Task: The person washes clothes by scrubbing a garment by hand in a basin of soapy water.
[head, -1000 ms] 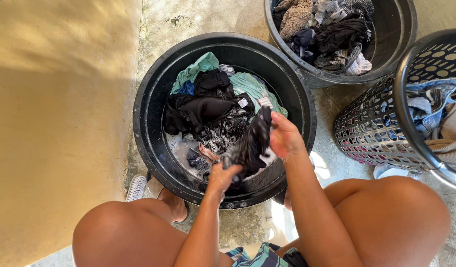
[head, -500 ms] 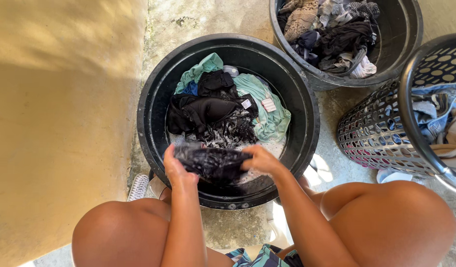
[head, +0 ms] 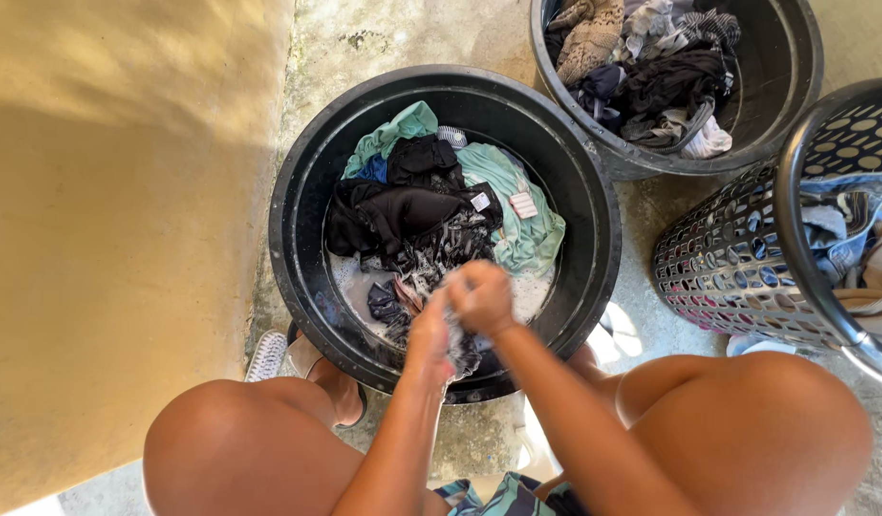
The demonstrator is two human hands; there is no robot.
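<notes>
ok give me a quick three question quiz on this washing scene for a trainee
1. True or false: both hands grip the same dark patterned cloth over the front tub.
2. Which container is perforated? A) front tub B) back tub C) basket
3. Fill in: the pale green garment lies in the ___ tub.

Key
1. True: the left hand and right hand press together on it.
2. C
3. front
</notes>
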